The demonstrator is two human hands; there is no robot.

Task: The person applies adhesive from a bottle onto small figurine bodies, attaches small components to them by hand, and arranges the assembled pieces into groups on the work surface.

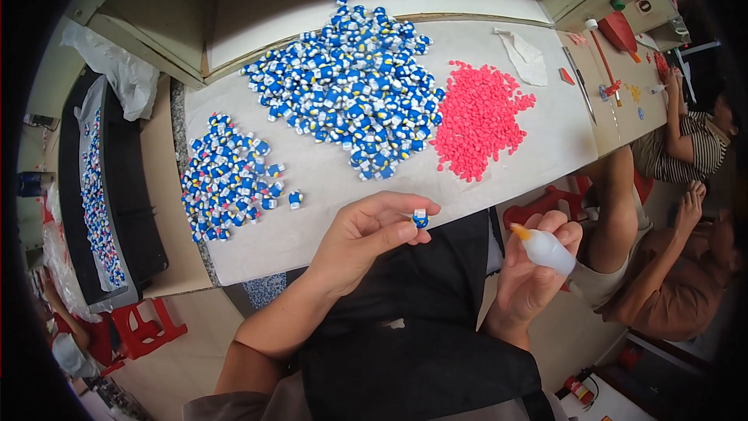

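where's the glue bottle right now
In the head view the small squeeze bottle is low on the right, held in the right hand, orange tip aimed left at the blue figurine pinched in the left hand.

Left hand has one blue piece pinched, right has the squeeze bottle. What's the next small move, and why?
Probably bring the squeeze bottle's orange tip across to the small blue piece. The left hand pinches that piece at its fingertips, the right hand holds the bottle with its tip aimed toward it, and a gap remains between them.
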